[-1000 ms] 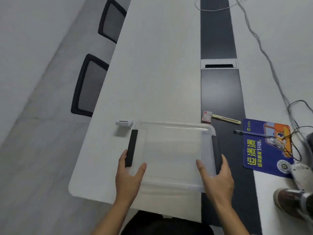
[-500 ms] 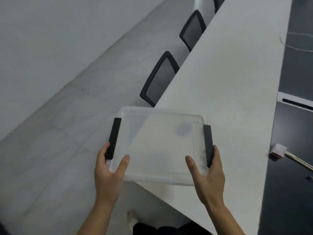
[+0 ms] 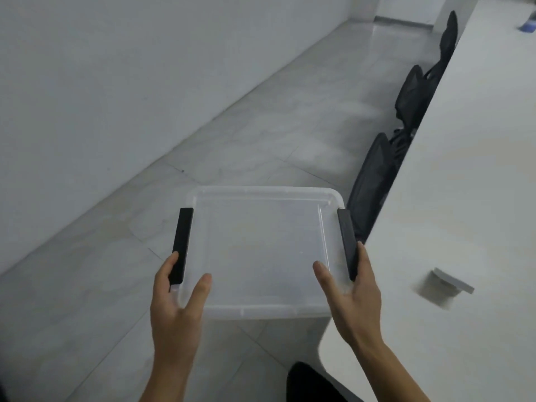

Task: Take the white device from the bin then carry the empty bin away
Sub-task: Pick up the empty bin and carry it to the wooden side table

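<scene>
Head view: empty clear bin held in both hands beside the bench

Head camera looks down on a clear, shallow rectangular plastic bin point(image 3: 261, 250) with nothing inside it, held in the lower middle of the frame above the grey tiled floor point(image 3: 261, 126). A black strip handle point(image 3: 182, 245) runs along the bin's left edge and a second black strip handle point(image 3: 346, 245) along its right edge. The left hand point(image 3: 177, 309) grips the near left corner: its thumb lies over the rim into the bin while the other fingers point(image 3: 168, 265) curl round the outside by the left handle. The right hand point(image 3: 352, 300) mirrors it at the near right corner, thumb inside the rim, fingers wrapped outside against the right handle. Both hands are closed on the bin and carry it roughly level.

A long white bench point(image 3: 464, 169) fills the right side of the frame. On it, at the lower right and apart from the bin, lies the small white rectangular device point(image 3: 451, 282), blurred. Black office chairs point(image 3: 374, 175) stand in a row along the bench's left edge, receding toward the upper right. A pale wall point(image 3: 116, 68) fills the upper left.
</scene>
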`<state>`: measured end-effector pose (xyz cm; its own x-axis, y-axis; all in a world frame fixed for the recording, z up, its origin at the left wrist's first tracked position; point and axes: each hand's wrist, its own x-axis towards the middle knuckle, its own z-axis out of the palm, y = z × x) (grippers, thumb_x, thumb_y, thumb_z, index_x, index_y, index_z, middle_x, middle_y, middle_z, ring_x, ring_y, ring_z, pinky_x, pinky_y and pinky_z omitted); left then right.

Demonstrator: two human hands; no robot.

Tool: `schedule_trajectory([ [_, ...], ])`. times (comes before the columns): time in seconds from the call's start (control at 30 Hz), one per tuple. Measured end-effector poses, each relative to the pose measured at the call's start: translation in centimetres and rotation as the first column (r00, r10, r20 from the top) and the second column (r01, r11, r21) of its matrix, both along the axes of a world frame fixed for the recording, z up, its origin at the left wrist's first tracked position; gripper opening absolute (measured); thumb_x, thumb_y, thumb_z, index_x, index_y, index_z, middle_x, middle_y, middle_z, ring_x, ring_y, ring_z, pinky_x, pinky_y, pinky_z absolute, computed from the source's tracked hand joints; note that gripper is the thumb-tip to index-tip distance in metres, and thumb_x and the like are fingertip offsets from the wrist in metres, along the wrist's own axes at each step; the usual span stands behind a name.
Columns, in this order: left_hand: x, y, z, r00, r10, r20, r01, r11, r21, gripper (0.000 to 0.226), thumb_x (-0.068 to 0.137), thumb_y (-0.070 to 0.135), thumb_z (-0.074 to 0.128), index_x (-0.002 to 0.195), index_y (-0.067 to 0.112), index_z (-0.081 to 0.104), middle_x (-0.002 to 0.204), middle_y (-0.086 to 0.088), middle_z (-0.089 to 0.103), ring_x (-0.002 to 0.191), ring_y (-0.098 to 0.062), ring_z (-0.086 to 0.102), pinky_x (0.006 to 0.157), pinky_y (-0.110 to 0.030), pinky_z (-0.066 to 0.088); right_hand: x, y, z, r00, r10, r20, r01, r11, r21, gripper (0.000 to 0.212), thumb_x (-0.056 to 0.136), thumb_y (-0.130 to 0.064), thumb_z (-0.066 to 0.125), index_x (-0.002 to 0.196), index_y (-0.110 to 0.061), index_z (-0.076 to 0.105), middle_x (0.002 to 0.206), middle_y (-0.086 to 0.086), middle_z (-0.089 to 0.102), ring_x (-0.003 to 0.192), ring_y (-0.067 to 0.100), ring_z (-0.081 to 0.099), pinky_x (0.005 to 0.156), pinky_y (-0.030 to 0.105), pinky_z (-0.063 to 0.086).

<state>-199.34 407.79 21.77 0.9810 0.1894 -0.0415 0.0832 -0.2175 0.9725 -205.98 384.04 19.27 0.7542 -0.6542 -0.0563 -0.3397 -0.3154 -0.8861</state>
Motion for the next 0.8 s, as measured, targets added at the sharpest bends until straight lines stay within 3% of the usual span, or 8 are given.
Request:
schedule_trajectory([
  [0.17,10.4,0.0,-1.0,0.998,-0.07,0.008,0.07,0.997,-0.016,0.06,0.085,0.016,0.076,0.138,0.028,0.052,0.131,0.015,0.061,0.116,0.01,0.057,0.098,-0.021,0.043,9.5,0.3,-0.8,0.998,-0.066,0.024,0.066,0.997,0.033,0.112,0.066,-0.082,0.056,0.158,-0.026,0.025,0.159,-0.003,0.037,0.143,0.017,0.038,0.112,0.033,0.032],
  [0.33,23.8,-0.3,-0.1,0.997,-0.078,0.008,0.077,0.995,0.066,0.065,0.074,0.037,0.073,0.136,0.035,0.052,0.134,0.016,0.059,0.125,-0.001,0.055,0.103,-0.027,0.042,22.0,0.1,-1.1,0.996,-0.078,0.034,0.075,0.995,0.073,0.11,0.066,-0.077,0.06,0.157,-0.023,0.027,0.153,-0.004,0.045,0.135,0.01,0.043,0.108,0.029,0.034],
  [0.5,36.2,-0.4,1.9,0.992,-0.118,0.034,0.111,0.981,0.16,0.068,0.08,0.026,0.08,0.141,0.032,0.049,0.141,0.009,0.055,0.13,-0.014,0.052,0.11,-0.042,0.042,33.8,-0.3,1.1,0.998,-0.041,0.038,0.039,0.998,0.04,0.103,0.075,-0.05,0.079,0.157,-0.02,0.026,0.136,-0.013,0.044,0.121,0.003,0.042,0.101,0.025,0.035],
  [0.6,42.5,-1.4,2.0,0.992,-0.126,0.025,0.121,0.982,0.146,0.067,0.082,0.024,0.079,0.141,0.034,0.049,0.142,0.009,0.053,0.132,-0.016,0.05,0.111,-0.044,0.041,39.9,-1.3,1.9,0.998,-0.042,0.041,0.042,0.999,0.007,0.099,0.076,-0.044,0.081,0.156,-0.019,0.027,0.132,-0.018,0.04,0.118,-0.002,0.039,0.099,0.021,0.032],
  [0.8,58.7,-5.7,-1.2,0.978,-0.206,-0.03,0.208,0.975,0.075,0.073,0.071,0.046,0.073,0.14,0.038,0.049,0.142,0.008,0.054,0.131,-0.015,0.051,0.11,-0.048,0.043,54.6,-5.3,1.5,0.992,-0.116,0.041,0.119,0.99,-0.07,0.097,0.076,-0.042,0.082,0.155,-0.019,0.03,0.129,-0.016,0.044,0.117,0.002,0.044,0.098,0.022,0.035],
])
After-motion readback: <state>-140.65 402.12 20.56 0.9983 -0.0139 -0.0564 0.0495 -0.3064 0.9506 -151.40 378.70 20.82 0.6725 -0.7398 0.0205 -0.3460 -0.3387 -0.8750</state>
